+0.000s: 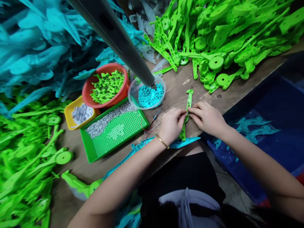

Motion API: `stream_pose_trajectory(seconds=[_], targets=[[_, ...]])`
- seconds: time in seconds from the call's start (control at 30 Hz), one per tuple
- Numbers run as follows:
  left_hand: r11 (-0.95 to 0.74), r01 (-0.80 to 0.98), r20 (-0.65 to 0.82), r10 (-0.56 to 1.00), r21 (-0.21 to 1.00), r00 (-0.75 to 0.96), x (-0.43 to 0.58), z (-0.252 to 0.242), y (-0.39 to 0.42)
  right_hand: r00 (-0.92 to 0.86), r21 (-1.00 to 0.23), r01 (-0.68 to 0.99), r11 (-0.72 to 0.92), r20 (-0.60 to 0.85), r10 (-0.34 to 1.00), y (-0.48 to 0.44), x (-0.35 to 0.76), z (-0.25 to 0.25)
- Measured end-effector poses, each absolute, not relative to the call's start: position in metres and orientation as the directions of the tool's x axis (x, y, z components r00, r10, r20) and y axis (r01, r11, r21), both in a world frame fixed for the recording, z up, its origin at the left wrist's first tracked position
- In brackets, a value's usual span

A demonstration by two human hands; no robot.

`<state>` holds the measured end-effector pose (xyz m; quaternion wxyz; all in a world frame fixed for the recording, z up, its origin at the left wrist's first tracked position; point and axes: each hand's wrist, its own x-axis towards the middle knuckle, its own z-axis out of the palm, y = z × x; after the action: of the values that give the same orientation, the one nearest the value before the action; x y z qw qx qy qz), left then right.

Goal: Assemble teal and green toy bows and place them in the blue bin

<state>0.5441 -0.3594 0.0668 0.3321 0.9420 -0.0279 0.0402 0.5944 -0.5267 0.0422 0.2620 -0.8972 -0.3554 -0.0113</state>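
A long narrow green plastic part [189,99] lies on the brown table, its lower end over a blue plastic piece [186,143] at the table's front edge. My left hand [171,124], with a gold bangle at the wrist, has thumb and forefinger pinched at the left side of the green part's middle. From the right, my right hand [206,117] brings its bent fingertips to the same spot. The fingertips of both hands nearly meet; whatever small thing may be between them is too small to name.
Left of my hands are a clear bowl of blue bits [129,95], a red bowl [127,83], a yellow tray [68,118] and a green tray of metal pieces [104,150]. A dark pole [118,41] slants overhead. Green and blue parts are heaped around; a blue bin [251,164] stands right.
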Motion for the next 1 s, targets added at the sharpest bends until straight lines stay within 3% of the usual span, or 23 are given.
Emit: stream_pose_trajectory(seconds=[0.1,0.17,0.4,0.63,0.7,0.83,1.0], targets=[[-0.820,-0.121,0.103,-0.076,0.559,0.992,0.545,0.068,-0.358,0.770,-0.669,0.576,-0.470,0.250,0.588,-0.527,0.591,0.043],[-0.842,-0.124,0.091,-0.090,0.525,0.992,0.544,0.068,-0.359,0.780,-0.731,0.544,-0.412,0.260,0.569,-0.526,0.588,0.041],[-0.857,-0.091,0.062,-0.069,0.507,0.996,0.542,0.070,-0.358,0.812,-0.658,0.552,-0.513,0.285,0.509,-0.522,0.581,0.034],[-0.864,-0.065,0.045,-0.048,0.499,0.998,0.542,0.068,-0.355,0.738,-0.533,0.654,-0.537,0.291,0.609,-0.521,0.582,0.033],[-0.884,-0.089,0.026,-0.087,0.458,0.996,0.542,0.069,-0.356,0.728,-0.563,0.650,-0.511,0.267,0.632,-0.522,0.582,0.035],[-0.937,-0.120,-0.070,-0.151,0.327,0.986,0.541,0.076,-0.359,0.797,-0.735,0.528,-0.425,0.256,0.547,-0.523,0.581,0.037],[-0.956,-0.118,-0.138,-0.160,0.269,0.978,0.542,0.078,-0.358,0.766,-0.728,0.569,-0.383,0.300,0.569,-0.519,0.577,0.032]])
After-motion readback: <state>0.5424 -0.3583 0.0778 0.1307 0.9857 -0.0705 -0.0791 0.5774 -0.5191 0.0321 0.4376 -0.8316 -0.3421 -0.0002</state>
